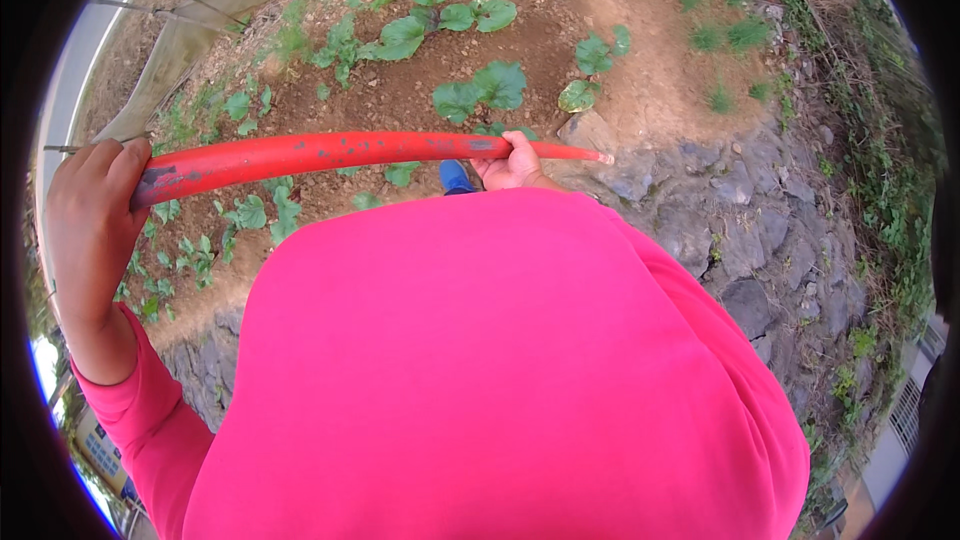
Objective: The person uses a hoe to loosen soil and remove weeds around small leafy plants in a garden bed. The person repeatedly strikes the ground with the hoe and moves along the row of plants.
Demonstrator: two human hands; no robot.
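A long red pole (322, 152) with worn dark patches lies across the view in front of my pink top. My left hand (97, 202) grips its thick end at the far left, knuckles up, the palm hidden. Farther right, my right hand (514, 165) is around the pole with its palm turned up, thumb over the top. Past that hand the pole runs on to a pale, worn tip above the stones. Whether anything is attached to either end cannot be told. Green leafy plants (480, 90) grow in brown soil beyond the pole.
A blue shoe (454, 176) shows below the pole. Rough stone paving or wall top (720, 202) borders the soil at the right, with dry brush and vines beyond. A cloth or net barrier (172, 52) runs along the upper left, beside a road. More seedlings (199, 259) stand at the lower left.
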